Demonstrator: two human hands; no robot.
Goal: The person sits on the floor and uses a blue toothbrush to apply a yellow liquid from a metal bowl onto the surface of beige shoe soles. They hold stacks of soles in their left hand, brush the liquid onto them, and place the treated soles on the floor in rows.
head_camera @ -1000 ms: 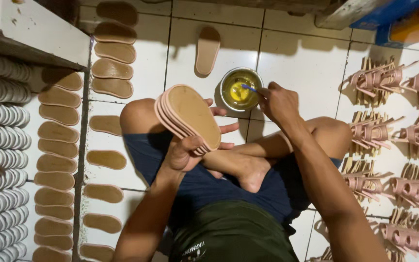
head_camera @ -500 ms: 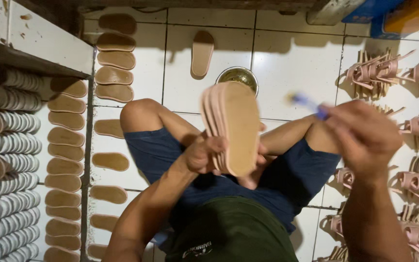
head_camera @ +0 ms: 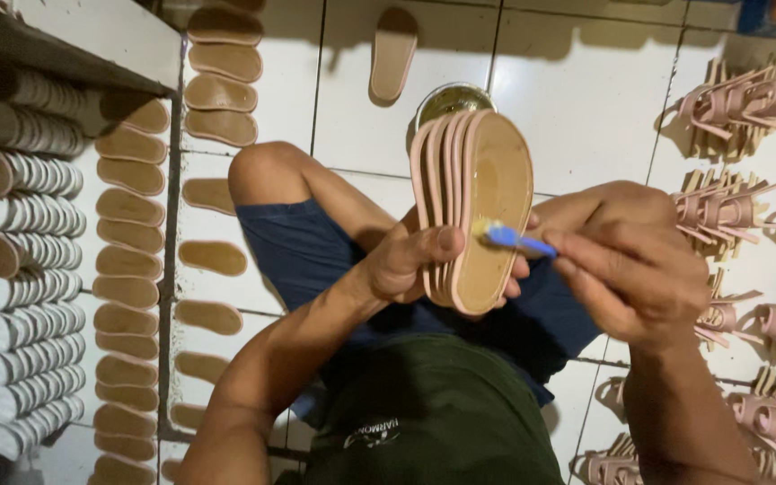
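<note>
Both hands have met: right hand (head_camera: 626, 260) now pinches brush (head_camera: 509, 238) onto left hand (head_camera: 415, 260)'s gripped soles (head_camera: 473, 211).

Right hand (head_camera: 635, 260) left the round glue tin (head_camera: 449, 101), swung back toward the body, now puts the blue brush (head_camera: 509, 238) tip on the top sole's tan face. Left hand (head_camera: 415, 260) raised the stack of pink soles (head_camera: 473, 207) from flat-tilted to upright, now covering most of the tin.
</note>
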